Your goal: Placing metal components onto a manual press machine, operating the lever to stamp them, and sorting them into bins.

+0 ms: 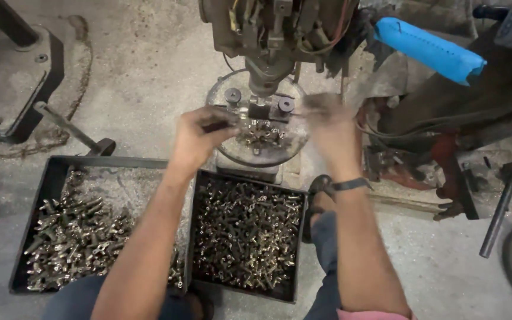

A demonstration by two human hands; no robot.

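Observation:
My left hand [201,135] is at the left side of a small fixture [260,110] under a drill-type machine head [271,35], its fingers pinched on a small brass part. My right hand [326,123] is blurred at the fixture's right side; whether it holds anything I cannot tell. A round plate [268,155] under the fixture carries a few loose brass parts. Below my arms sit two black trays: the left tray [54,178] holds grey-brass fittings and chips, the right tray [245,181] is full of small brass parts.
A blue padded handle [429,48] juts out at the upper right. A metal lever [66,125] lies left of the machine base. Red machine parts [422,160] and a dark bar [498,213] stand on the right. The concrete floor is dusty with chips.

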